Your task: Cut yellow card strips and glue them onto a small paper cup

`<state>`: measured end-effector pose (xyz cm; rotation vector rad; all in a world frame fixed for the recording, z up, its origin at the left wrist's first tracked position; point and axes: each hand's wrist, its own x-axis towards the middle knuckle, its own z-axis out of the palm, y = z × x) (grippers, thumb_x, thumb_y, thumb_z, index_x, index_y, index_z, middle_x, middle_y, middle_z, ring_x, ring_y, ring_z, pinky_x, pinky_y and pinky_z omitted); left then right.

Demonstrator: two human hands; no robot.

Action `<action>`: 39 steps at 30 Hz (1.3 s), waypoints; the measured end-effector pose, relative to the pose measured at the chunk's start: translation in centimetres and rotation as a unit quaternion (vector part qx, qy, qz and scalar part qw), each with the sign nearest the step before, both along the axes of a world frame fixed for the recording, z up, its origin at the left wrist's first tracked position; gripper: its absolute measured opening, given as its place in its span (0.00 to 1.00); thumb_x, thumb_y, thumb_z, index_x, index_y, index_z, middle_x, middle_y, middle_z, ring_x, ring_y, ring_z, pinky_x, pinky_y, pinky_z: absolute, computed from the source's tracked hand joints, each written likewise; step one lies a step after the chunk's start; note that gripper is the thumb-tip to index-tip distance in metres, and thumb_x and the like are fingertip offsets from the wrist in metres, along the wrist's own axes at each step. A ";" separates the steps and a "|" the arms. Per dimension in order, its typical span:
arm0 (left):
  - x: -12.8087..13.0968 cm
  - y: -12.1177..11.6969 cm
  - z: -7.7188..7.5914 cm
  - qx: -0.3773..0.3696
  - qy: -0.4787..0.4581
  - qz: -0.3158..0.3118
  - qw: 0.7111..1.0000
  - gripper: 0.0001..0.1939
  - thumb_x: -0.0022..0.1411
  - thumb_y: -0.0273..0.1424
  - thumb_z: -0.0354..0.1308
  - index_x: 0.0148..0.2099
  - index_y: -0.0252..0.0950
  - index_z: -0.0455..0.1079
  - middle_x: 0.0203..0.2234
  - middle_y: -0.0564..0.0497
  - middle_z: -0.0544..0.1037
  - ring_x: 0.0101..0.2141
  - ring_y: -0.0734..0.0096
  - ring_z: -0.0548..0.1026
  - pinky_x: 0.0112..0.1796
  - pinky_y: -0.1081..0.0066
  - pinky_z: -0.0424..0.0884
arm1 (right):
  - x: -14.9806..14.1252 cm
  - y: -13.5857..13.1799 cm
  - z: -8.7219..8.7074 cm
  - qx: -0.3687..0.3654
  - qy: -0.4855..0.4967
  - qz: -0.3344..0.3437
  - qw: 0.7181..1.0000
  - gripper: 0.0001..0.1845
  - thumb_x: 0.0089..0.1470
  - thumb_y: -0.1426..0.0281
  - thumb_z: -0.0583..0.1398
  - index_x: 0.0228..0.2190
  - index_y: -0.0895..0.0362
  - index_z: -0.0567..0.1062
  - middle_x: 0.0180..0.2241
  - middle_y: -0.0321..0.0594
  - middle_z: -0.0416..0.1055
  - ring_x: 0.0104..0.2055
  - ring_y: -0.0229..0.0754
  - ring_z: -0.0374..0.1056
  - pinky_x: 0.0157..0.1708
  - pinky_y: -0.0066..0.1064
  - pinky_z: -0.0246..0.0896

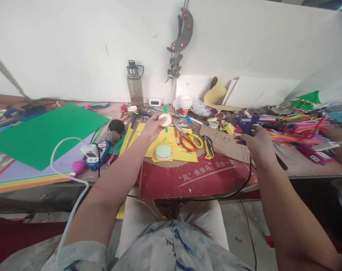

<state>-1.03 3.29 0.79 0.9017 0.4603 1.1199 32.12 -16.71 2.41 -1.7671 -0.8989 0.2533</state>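
My left hand (151, 130) pinches a small round cream disc (166, 120) with a red rim, and green strips stick out above and below it. A dark blue glue gun (248, 124) with a small red light is gripped in my right hand (257, 140), its nozzle pointing left. Below the left hand, a pale green disc (163, 152) with a red-edged rim lies on yellow sheets (179, 155). Scissors with red and yellow handles (191, 141) rest beside it, and a yellow utility knife (208, 146) lies to their right.
Green sheet (51, 135) covers the left side; a power strip (99, 156) with a white cable is beside it. A bottle (135, 86) and paper cup (185, 105) stand behind. Pipe cleaners (298, 128) pile up right, near another person's arm (339, 141). Red cardboard (188, 182) lies in front.
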 end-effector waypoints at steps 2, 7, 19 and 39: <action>0.0 0.0 0.1 0.004 -0.001 -0.001 1.000 0.23 0.40 0.27 0.81 0.38 0.33 0.77 0.31 0.53 0.81 0.31 0.79 0.77 0.35 0.77 0.72 | -2.3 1.0 1.6 0.085 0.084 0.030 0.992 0.17 0.38 0.77 0.62 0.34 0.53 0.70 0.30 0.42 0.74 0.26 0.40 0.72 0.26 0.32 0.73; -0.4 0.3 -0.1 -0.003 0.000 0.018 1.000 0.22 0.39 0.27 0.81 0.36 0.34 0.76 0.29 0.54 0.81 0.29 0.78 0.76 0.32 0.77 0.72 | -7.6 4.7 4.3 0.206 0.139 0.161 0.955 0.24 0.37 0.73 0.64 0.39 0.50 0.66 0.40 0.36 0.77 0.32 0.41 0.77 0.31 0.38 0.80; -1.1 0.5 1.3 0.019 0.042 0.028 0.999 0.27 0.38 0.31 0.82 0.37 0.36 0.70 0.32 0.55 0.80 0.33 0.75 0.78 0.34 0.74 0.72 | -11.6 10.5 2.9 0.145 0.261 0.331 0.895 0.20 0.40 0.68 0.67 0.38 0.51 0.69 0.42 0.35 0.80 0.36 0.41 0.78 0.33 0.37 0.81; -2.9 -0.1 0.3 0.362 0.101 0.162 0.913 0.16 0.56 0.35 0.75 0.43 0.39 0.74 0.40 0.51 0.84 0.44 0.68 0.82 0.47 0.66 0.79 | -11.9 6.7 2.1 0.111 0.103 0.406 0.901 0.17 0.61 0.51 0.63 0.38 0.50 0.71 0.33 0.37 0.76 0.22 0.39 0.65 0.25 0.38 0.68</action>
